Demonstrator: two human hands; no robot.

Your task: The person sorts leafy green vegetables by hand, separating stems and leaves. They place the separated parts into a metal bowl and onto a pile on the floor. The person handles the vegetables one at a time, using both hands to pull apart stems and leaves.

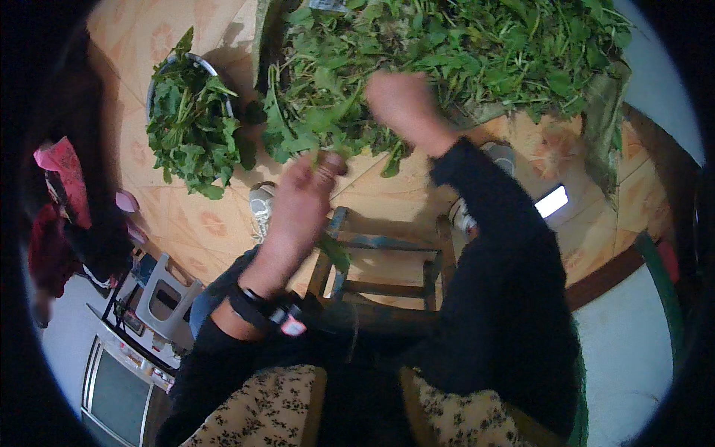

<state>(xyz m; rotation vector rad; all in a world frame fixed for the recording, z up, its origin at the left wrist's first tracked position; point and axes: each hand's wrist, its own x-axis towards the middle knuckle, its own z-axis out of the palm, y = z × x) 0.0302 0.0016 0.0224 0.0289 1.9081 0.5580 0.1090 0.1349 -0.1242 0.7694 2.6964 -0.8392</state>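
A wide heap of leafy greens [475,50] lies on a green cloth sheet on the floor. My left hand [310,187], blurred, is closed on a leafy green stem, with a leaf [333,252] showing below the hand above the wooden stool. At the heap's near edge is my right hand [403,106], its fingers curled; whether it holds anything is hidden and blurred. To the left of the heap, a round metal-rimmed container [208,62] is filled with leafy greens [192,123] that hang over its rim.
A small wooden stool [385,290] stands between my legs, near my shoes [261,207]. On the tiled floor to the right lies a phone with a lit screen [552,201]. A pale plastic stool [167,296] stands at the left, below hanging dark and pink cloth.
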